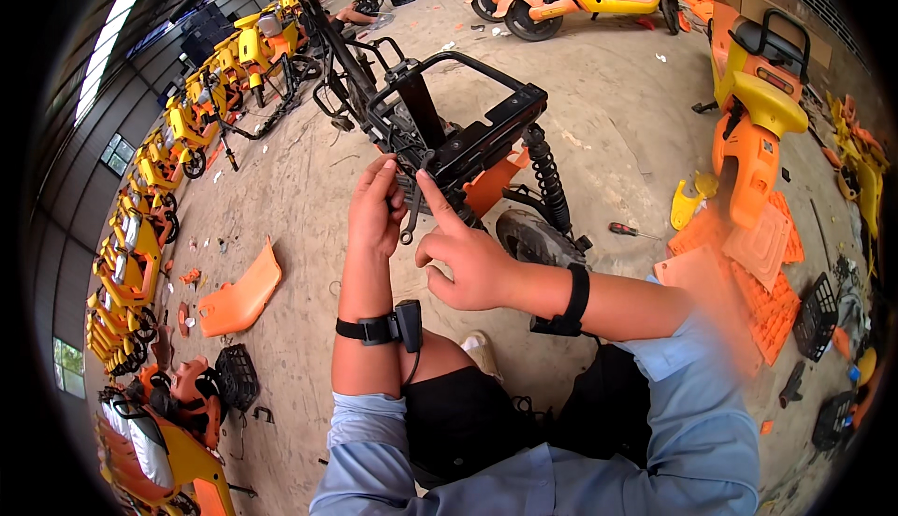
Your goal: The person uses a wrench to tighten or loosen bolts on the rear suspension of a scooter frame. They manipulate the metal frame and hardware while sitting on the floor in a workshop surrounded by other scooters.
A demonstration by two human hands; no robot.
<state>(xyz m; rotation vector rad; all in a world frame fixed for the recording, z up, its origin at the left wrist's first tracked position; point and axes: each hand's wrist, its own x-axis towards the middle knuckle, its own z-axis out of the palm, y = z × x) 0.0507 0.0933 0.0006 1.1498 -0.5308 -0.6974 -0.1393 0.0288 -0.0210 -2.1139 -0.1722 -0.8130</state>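
In front of me stands a stripped scooter with a black metal frame [458, 146]. A ring-ended wrench [411, 220] is at the frame between my two hands, its ring end hanging downward. My left hand [376, 212] is at the frame's left side, fingers curled together; whatever lies between them is hidden. From the right, my right hand [468, 259] reaches in with the index finger stretched to the frame beside the wrench's upper end. Its other fingers are loosely bent and apart, with nothing in them. The bolt or fitting under the fingertips is too small to make out.
A black shock absorber [547, 174] and a wheel [538, 238] are right of the frame. An orange panel [243, 296] lies on the floor at left, a screwdriver [632, 230] at right. Orange panels [767, 305] are piled farther right. Yellow scooters [126, 263] line the left wall.
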